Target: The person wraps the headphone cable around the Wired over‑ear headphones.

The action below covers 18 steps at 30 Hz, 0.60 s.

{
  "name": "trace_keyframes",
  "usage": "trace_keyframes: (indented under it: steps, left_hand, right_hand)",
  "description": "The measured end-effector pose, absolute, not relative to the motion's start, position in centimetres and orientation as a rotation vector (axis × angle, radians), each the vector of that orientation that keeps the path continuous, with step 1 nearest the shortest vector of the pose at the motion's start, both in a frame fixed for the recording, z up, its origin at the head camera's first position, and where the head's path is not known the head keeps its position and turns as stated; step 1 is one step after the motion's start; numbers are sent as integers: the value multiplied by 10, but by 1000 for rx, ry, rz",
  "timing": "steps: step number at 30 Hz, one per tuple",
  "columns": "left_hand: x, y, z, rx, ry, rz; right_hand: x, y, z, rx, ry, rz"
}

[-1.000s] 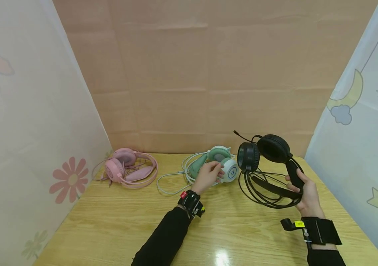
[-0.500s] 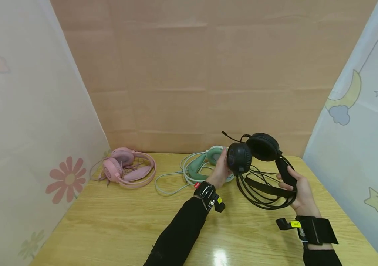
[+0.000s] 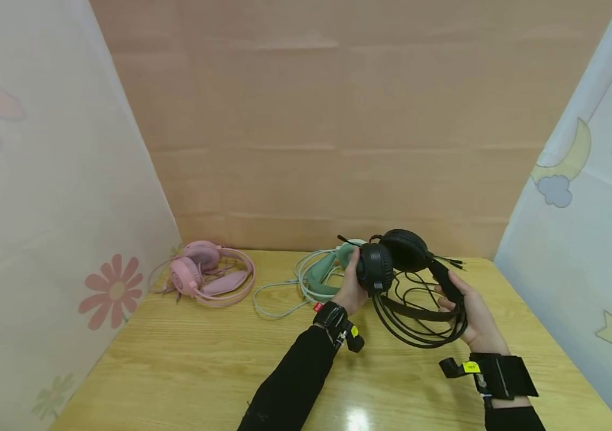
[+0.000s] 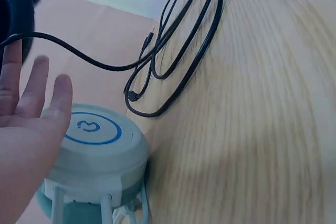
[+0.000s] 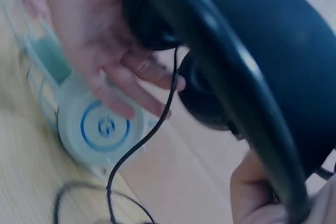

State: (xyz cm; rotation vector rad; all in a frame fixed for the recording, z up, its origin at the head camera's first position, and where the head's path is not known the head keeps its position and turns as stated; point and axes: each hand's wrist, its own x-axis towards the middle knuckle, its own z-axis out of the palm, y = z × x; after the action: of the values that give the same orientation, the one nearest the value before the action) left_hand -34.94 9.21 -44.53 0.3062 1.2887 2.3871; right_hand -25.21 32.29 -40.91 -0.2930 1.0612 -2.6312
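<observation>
From my seat I've got the table (image 3: 193, 365) boxed in by brown paper (image 3: 284, 149) at the back, a flower-printed panel (image 3: 52, 227) on the left and a moon-and-star panel (image 3: 602, 251) on the right. Over by the flowers lies the pink headset (image 3: 185, 275), well apart from both hands. Nearer the middle sits the mint-green headset (image 3: 321, 281), and here's my obstruction: the left hand (image 3: 351, 292) and the black headset (image 3: 404, 250) cover much of it.

Count them: three headsets, one of each colour, and two hands. The black one has two ear cups and one microphone boom (image 3: 348, 240), and it's up over the right half of the table. The right hand (image 3: 478, 320) is wrapped round its headband; the left has straight, spread fingers, palm against the nearer ear cup.

Over to the left wrist: it gives me the mint-green headset's blue ring and logo (image 4: 88, 126), covered in the head view, plus a slim cable plug (image 4: 148, 40). Whether the black cable (image 4: 197, 59) rests on the wood throughout, I can't be sure. The right wrist gives me a blurred close-up of that headband.
</observation>
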Motion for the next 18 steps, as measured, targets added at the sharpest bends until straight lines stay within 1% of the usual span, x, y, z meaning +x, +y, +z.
trace_keyframes:
  steps: [3, 8, 10, 12, 14, 18]
  left_hand:
    - [-347, 91, -446, 249, 1279, 2463]
    - [-343, 91, -438, 104, 1278, 2647]
    - [-341, 90, -433, 28, 1264, 2715]
    - [-341, 90, -430, -5, 1238, 2770]
    - [-343, 88, -428, -2, 1235, 2807]
    - [-346, 81, -430, 90, 1265, 2820]
  right_hand:
    - [-254, 320, -410, -258, 1003, -2661]
    - [-258, 316, -411, -365, 767, -2639]
    - [-259, 313, -409, -351, 748, -2646]
    - [-259, 309, -408, -259, 790, -2672]
    - [-259, 303, -406, -94, 857, -2689]
    - [-258, 288, -404, 213, 877, -2687]
